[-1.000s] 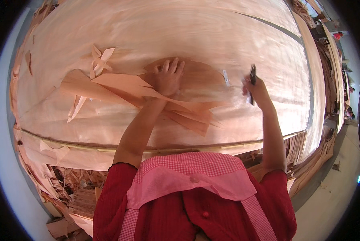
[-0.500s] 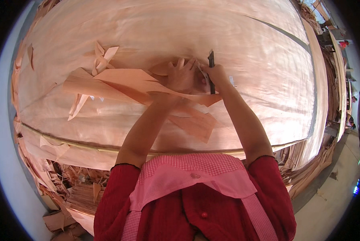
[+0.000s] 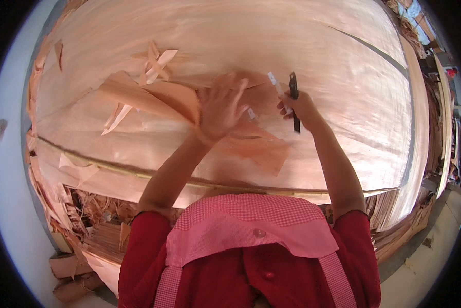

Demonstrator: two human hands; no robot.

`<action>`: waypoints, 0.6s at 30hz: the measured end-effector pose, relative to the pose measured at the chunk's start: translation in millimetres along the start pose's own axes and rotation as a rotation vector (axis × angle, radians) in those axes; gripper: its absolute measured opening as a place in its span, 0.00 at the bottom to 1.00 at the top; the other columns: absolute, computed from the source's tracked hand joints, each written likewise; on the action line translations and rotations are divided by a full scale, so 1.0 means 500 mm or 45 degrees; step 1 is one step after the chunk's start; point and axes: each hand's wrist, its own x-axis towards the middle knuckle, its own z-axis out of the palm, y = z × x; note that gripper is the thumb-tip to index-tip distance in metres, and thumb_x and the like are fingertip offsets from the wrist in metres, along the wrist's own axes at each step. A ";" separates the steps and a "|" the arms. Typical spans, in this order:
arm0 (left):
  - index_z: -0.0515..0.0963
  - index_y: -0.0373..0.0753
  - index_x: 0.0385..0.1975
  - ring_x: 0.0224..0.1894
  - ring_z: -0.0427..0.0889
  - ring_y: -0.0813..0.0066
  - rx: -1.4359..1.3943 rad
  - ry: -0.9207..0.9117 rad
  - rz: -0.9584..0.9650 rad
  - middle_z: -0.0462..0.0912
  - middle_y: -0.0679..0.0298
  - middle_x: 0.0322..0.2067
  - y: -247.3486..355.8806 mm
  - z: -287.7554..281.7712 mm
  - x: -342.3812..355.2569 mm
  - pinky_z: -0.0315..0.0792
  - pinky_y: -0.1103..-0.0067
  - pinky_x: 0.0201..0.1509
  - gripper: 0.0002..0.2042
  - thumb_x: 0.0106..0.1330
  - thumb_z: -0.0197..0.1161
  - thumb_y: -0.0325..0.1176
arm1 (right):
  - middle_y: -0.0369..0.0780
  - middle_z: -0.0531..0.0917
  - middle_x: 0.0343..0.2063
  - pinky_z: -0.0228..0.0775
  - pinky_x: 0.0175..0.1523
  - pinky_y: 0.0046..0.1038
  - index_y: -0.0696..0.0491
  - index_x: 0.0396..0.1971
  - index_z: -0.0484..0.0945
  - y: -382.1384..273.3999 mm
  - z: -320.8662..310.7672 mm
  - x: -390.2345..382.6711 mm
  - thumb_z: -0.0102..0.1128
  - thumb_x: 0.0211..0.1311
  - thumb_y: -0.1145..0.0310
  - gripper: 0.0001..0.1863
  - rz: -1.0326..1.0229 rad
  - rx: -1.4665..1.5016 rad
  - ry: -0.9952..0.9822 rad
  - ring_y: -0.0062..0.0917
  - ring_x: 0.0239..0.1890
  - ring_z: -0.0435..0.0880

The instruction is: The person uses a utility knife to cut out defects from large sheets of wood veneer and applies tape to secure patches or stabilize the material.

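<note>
A broad sheet of pale wood veneer lies before me. My left hand is open, its fingers spread, beside the raised edge of a torn, curled veneer piece. In my right hand is a black tool that looks like a utility knife, held upright. The same hand also has a thin white strip, apparently tape, sticking up past the fingers. A small white patch shows right of my left hand. Nearer me lies a loose flat veneer scrap.
Crossed veneer offcuts lie at the left of the sheet. A thin strip runs along its near edge. Broken veneer scraps fill the space below that edge. A long dark slit crosses the far right.
My left hand has come off the veneer piece's right part and spread its fingers; that piece is now folded back leftward. My right hand has moved slightly right, and the white strip shows in it.
</note>
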 end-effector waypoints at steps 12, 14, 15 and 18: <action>0.74 0.36 0.40 0.49 0.73 0.63 -0.374 -2.211 -0.192 0.76 0.58 0.43 -0.080 -0.375 -0.428 0.67 0.71 0.50 0.12 0.59 0.55 0.34 | 0.34 0.72 0.14 0.61 0.18 0.18 0.57 0.25 0.72 0.040 0.112 -0.065 0.53 0.58 0.68 0.08 -0.038 -0.013 -0.167 0.16 0.13 0.69; 0.77 0.38 0.32 0.34 0.78 0.63 -0.272 -1.680 -0.166 0.78 0.57 0.30 -0.122 -0.355 -0.342 0.69 0.69 0.40 0.07 0.57 0.53 0.31 | 0.34 0.71 0.14 0.60 0.18 0.18 0.57 0.27 0.72 0.042 0.119 -0.062 0.54 0.58 0.68 0.08 -0.047 0.024 -0.147 0.16 0.13 0.69; 0.75 0.37 0.33 0.37 0.77 0.59 -0.025 -1.324 -0.608 0.78 0.53 0.31 -0.090 -0.338 -0.247 0.71 0.71 0.40 0.08 0.58 0.54 0.32 | 0.34 0.71 0.14 0.60 0.18 0.18 0.57 0.28 0.72 0.048 0.120 -0.058 0.54 0.58 0.68 0.08 -0.043 0.047 -0.115 0.16 0.13 0.68; 0.68 0.35 0.48 0.57 0.62 0.58 0.323 -0.170 0.150 0.68 0.57 0.51 -0.121 -0.177 -0.121 0.52 0.64 0.62 0.20 0.58 0.56 0.38 | 0.34 0.72 0.15 0.59 0.18 0.18 0.58 0.29 0.72 0.052 0.129 -0.054 0.55 0.57 0.67 0.09 -0.032 0.163 -0.160 0.16 0.13 0.68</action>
